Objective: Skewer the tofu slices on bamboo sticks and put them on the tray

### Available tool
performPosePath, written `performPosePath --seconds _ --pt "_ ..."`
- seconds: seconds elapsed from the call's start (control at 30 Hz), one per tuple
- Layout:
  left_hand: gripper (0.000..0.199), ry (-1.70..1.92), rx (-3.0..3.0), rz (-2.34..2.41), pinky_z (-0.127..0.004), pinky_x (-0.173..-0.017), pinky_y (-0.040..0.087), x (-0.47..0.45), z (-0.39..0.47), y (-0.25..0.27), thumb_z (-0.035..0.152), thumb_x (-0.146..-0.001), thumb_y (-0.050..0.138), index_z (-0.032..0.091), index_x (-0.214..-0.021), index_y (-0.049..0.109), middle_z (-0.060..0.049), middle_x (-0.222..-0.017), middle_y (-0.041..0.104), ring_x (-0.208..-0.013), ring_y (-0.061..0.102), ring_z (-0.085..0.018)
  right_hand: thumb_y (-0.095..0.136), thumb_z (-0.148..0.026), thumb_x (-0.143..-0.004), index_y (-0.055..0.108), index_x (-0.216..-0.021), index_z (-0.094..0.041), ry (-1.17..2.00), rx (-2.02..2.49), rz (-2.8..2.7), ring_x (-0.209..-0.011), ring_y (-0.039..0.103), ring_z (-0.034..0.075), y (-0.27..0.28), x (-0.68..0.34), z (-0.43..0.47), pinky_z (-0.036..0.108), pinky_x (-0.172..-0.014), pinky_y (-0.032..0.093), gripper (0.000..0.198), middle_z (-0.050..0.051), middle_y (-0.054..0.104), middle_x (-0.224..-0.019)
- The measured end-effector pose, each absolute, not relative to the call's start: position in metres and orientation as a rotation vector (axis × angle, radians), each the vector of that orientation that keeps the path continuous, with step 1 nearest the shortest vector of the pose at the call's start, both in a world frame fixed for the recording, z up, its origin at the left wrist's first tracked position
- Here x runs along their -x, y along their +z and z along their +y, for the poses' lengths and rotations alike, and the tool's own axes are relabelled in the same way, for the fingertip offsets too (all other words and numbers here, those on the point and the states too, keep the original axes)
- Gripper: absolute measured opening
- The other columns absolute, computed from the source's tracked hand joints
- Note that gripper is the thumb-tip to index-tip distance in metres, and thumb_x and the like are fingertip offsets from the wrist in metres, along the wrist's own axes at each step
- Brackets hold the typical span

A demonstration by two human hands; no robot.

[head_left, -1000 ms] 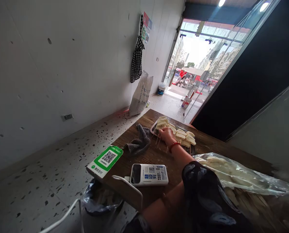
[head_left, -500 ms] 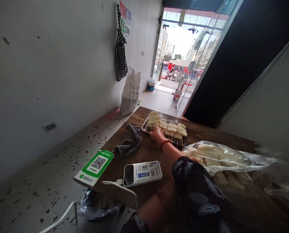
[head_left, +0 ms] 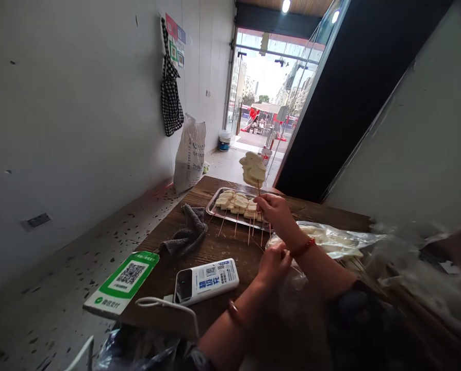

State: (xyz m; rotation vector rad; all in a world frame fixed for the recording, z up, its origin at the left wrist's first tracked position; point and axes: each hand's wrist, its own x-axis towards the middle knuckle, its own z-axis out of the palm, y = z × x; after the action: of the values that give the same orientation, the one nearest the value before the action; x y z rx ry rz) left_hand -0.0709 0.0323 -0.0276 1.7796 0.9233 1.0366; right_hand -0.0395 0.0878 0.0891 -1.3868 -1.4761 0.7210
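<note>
Pale skewer (head_left: pixel 253 170) in right hand (head_left: pixel 275 210)

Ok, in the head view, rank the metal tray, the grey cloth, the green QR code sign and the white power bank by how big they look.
Largest to smallest as they look:
1. green QR code sign
2. white power bank
3. metal tray
4. grey cloth

The sign and power bank lie nearest the camera, so their lead is unsure; tray and cloth look close in size.

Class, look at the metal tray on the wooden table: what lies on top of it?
The metal tray carries pale skewers, sticks overhanging. The right hand hides its near corner.
</note>
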Motion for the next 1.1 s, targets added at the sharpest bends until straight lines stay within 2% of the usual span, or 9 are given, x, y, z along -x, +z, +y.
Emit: performPosePath --seconds 0.1,0.27,0.43,0.5,0.57,0.6,0.67,0.83,1.1 --pt "0.034 1.110 -1.788 0.892 -0.028 -0.062 0.041 0.070 0.030 -0.023 0.043 -0.086 0.056 0.014 -0.099 0.068 0.000 -0.062 0.054 -0.060 0.050 -0.014 0.064 -0.047 -0.077 0.064 -0.080 -0.014 0.699 1.315 -1.366 -0.045 0.039 0.006 0.106 -0.017 0.031 0.018 -0.039 0.029 0.032 -0.002 0.054 -0.058" --pt "0.051 1.191 -1.858 0.749 -0.027 -0.065 0.040 0.077 0.024 -0.005 0.055 -0.086 0.051 0.013 -0.112 0.063 -0.002 -0.073 0.057 -0.066 0.049 -0.014 0.064 -0.050 -0.079 0.067 -0.090 -0.016 0.529 1.493 -1.192 -0.048 0.041 0.007 0.117 -0.094 -0.075 0.019 -0.040 0.029 0.035 -0.002 0.054 -0.062" --pt "0.075 1.007 -2.214 0.761 -0.032 -0.072 0.046 0.072 0.013 0.006 0.051 -0.067 0.075 0.017 -0.129 0.052 -0.007 -0.094 0.062 -0.073 0.054 -0.018 0.059 -0.050 -0.084 0.069 -0.089 -0.018 0.409 1.744 -1.170 -0.049 0.047 0.010 0.111 -0.132 -0.157 0.020 -0.044 0.035 0.034 -0.001 0.056 -0.061" --pt "0.061 0.952 -2.337 0.833 -0.034 -0.078 0.047 0.069 0.009 0.009 0.039 -0.069 0.074 0.020 -0.125 0.056 -0.009 -0.101 0.064 -0.082 0.058 -0.021 0.056 -0.049 -0.086 0.070 -0.089 -0.018 0.398 1.801 -1.205 -0.049 0.047 0.010 0.106 -0.141 -0.178 0.021 -0.046 0.037 0.034 -0.002 0.055 -0.059" --pt "0.028 0.947 -2.355 0.936 -0.034 -0.079 0.046 0.068 0.009 0.014 0.028 -0.079 0.061 0.021 -0.106 0.066 -0.008 -0.097 0.067 -0.085 0.060 -0.022 0.054 -0.047 -0.088 0.070 -0.088 -0.019 0.412 1.818 -1.264 -0.053 0.051 0.012 0.101 -0.148 -0.194 0.022 -0.049 0.039 0.033 -0.001 0.056 -0.059" --pt "0.020 0.982 -2.309 0.995 -0.033 -0.078 0.045 0.069 0.011 0.018 0.025 -0.082 0.054 0.021 -0.096 0.068 -0.007 -0.092 0.069 -0.084 0.061 -0.021 0.053 -0.047 -0.088 0.070 -0.088 -0.019 0.433 1.818 -1.299 -0.054 0.051 0.013 0.098 -0.150 -0.200 0.022 -0.050 0.039 0.032 -0.001 0.056 -0.059" --pt "0.022 1.126 -2.127 1.092 -0.030 -0.073 0.045 0.071 0.018 0.028 0.024 -0.084 0.048 0.019 -0.085 0.069 -0.005 -0.082 0.069 -0.078 0.062 -0.019 0.052 -0.045 -0.089 0.070 -0.088 -0.020 0.503 1.808 -1.384 -0.053 0.052 0.013 0.095 -0.154 -0.209 0.023 -0.050 0.040 0.031 -0.001 0.056 -0.058" --pt "0.024 1.405 -1.755 1.088 -0.025 -0.059 0.041 0.071 0.032 0.061 0.032 -0.081 0.052 0.016 -0.083 0.070 -0.001 -0.065 0.063 -0.060 0.054 -0.014 0.050 -0.038 -0.090 0.069 -0.075 -0.020 0.648 1.736 -1.673 -0.060 0.056 0.015 0.082 -0.154 -0.218 0.023 -0.057 0.043 0.030 0.000 0.060 -0.062" --pt "0.022 1.356 -1.810 1.075 -0.025 -0.054 0.033 0.069 0.021 0.084 0.033 -0.077 0.057 0.015 -0.082 0.070 0.001 -0.060 0.059 -0.055 0.047 -0.012 0.049 -0.032 -0.088 0.064 -0.069 -0.016 0.655 1.573 -1.774 -0.058 0.051 0.013 0.045 -0.143 -0.172 0.024 -0.055 0.037 0.030 0.000 0.059 -0.060"
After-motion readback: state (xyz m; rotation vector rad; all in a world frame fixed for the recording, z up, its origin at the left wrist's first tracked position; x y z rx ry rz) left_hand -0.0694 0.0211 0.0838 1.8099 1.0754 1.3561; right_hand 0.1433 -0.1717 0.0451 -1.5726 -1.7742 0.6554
